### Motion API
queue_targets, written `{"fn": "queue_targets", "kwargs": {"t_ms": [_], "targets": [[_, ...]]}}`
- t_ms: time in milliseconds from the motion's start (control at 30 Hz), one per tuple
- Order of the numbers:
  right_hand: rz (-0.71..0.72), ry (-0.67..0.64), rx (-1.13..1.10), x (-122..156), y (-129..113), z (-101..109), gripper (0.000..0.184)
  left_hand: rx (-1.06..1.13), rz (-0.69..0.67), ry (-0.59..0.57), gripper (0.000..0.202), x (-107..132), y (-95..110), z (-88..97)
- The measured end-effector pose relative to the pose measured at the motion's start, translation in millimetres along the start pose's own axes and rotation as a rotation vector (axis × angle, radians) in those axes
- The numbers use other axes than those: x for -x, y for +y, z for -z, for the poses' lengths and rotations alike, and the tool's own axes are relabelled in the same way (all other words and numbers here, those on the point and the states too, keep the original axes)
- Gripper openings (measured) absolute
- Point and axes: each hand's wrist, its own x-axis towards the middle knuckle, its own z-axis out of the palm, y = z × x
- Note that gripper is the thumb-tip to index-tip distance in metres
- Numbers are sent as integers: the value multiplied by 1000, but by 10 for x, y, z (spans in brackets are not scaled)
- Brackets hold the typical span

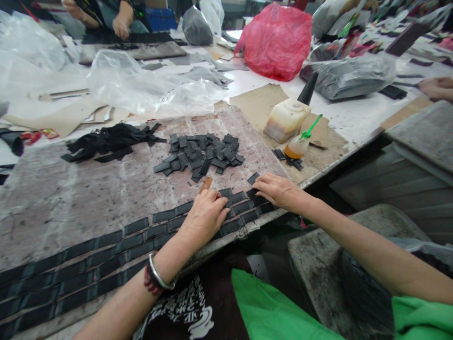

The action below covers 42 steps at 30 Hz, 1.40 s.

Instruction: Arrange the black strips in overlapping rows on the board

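My left hand [205, 215] is closed, its fingers curled down over rows of dark rectangular strap pieces [136, 226] along the table's near edge. A flat brown strip [205, 184] sticks out beyond its knuckles; its lower end is hidden, and I cannot tell whether the fingers grip it. To the right, my right hand [278, 189] is pinched at the end of the rows, with a small black folded strap piece [253, 178] at its fingertips. Farther in lies a loose heap of similar folded pieces [201, 153].
Black fabric strips [113, 140] lie piled at left on the stained board [88, 189]. A whitish glue container [286, 118] and a small bottle with amber liquid [297, 145] stand at right. Beyond are a pink bag [278, 40], clear plastic bags [123, 80] and another person's hands [122, 21].
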Motion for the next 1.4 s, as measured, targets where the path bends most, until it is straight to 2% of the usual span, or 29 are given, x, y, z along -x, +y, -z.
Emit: {"fn": "queue_targets", "kwargs": {"t_ms": [133,267,400,633,833,1000,1133,1233,1400], "targets": [[22,30,-32,-41,19,55,11,6,-9,10,22,26,-25,-2],[50,87,73,-48,-6,65,19,12,-3,11,22,32,-27,1],[107,58,87,-7,-29,28,22,30,3,6,23,35,-27,5],[50,46,11,-4,-9,-12,21,1,1,2,21,0,-10,9],[-27,124,12,-24,182,-13,23,-25,-12,52,19,-62,-54,7],[16,25,62,-112,361,-63,29,-55,22,54,19,-96,-117,5],[41,-35,151,-184,366,-67,28,-66,52,41,18,-90,-137,23],[41,-6,168,-188,353,-84,25,-67,72,24,19,-81,-140,33],[-8,47,62,-174,398,-143,19,-93,85,6,19,-106,-120,38]]}}
